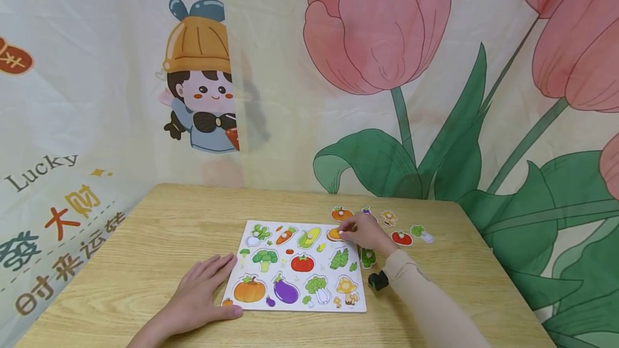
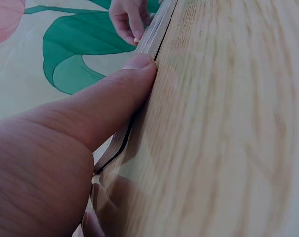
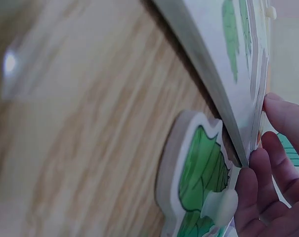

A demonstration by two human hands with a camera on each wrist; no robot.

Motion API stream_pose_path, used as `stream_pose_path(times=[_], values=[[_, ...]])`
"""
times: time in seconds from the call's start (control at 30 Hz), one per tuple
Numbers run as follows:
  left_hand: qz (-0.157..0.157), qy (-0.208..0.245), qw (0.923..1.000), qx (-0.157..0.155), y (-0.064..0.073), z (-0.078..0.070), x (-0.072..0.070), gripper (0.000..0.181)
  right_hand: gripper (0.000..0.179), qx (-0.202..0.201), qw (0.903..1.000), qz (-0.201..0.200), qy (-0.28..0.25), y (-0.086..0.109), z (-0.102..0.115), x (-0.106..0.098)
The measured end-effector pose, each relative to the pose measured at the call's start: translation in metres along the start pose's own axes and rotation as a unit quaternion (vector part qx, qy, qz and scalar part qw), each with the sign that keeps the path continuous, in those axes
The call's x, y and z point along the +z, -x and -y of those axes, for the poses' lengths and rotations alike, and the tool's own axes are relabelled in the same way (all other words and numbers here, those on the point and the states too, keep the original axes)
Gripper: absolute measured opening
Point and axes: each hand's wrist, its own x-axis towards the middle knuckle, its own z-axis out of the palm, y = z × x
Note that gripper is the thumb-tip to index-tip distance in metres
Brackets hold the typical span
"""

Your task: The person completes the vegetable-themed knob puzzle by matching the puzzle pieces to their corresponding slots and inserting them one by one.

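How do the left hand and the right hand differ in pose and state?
The left hand spreads around the board's near-left corner; the right hand bends its fingers at the far-right corner. The left hand holds no piece; the right hand pinches an orange piece. Both hands are bare.

The rectangular white wooden board (image 1: 323, 266) carries orange, purple, red and green vegetable pictures (image 1: 286, 290), and a rounded orange knobbed piece (image 1: 332, 234) far right. Brown grain streaks the tan wooden tabletop (image 1: 121, 262), pink tulips (image 1: 382, 20) the cream cloth backdrop (image 1: 280, 160).

Printed cloth (image 1: 275, 160) hanging behind a wooden table (image 1: 155, 230) shows a curtained-off corner.
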Motion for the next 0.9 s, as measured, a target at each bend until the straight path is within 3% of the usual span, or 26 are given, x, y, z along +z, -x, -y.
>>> stream_pose_path(times=[0.9], values=[[0.000, 0.000, 1.0000, -0.001, 0.0006, -0.0033, -0.0024, 0.113, 0.006, 0.012, 0.9996, 0.023, -0.012, -0.0008, 0.0091, 0.0004]])
